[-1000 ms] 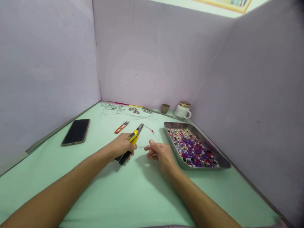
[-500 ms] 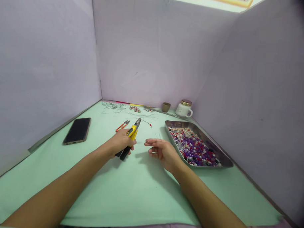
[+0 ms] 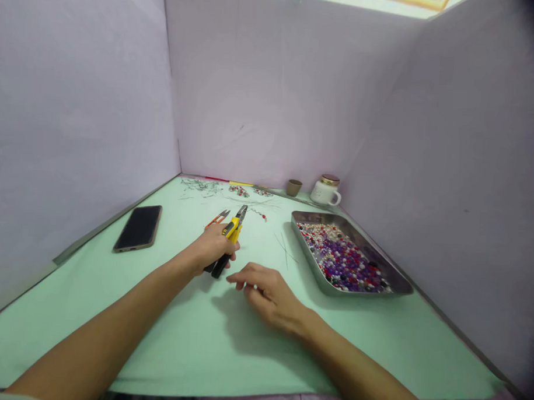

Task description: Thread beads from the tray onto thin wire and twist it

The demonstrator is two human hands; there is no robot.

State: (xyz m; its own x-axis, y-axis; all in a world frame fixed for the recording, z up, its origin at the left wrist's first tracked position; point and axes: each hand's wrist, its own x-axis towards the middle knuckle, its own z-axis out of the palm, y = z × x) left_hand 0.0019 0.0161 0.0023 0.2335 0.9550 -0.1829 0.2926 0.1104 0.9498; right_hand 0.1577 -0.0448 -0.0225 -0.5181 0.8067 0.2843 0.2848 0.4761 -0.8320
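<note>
My left hand is wrapped round the yellow-and-black pliers, whose metal jaws point away from me. To its right, my right hand hovers over the green cloth, palm down, fingers apart and bent a little, with nothing visible in it. Its fingertips are close to the black handle ends but look apart from them. Just beyond the left hand lie orange thread snips. A short beaded wire piece with a red bead rests past the plier jaws. A few thin wires lie between the right hand and the tray.
A metal tray of mixed beads stands at the right. At the left is a phone. Along the back are wire pieces, beaded pieces, a small brown cup and a lidded white mug. Tall panels enclose three sides.
My right hand has come nearer to me and to the left, turning palm down and uncovering the thin wires beside the tray. The left hand keeps the pliers in nearly the same place.
</note>
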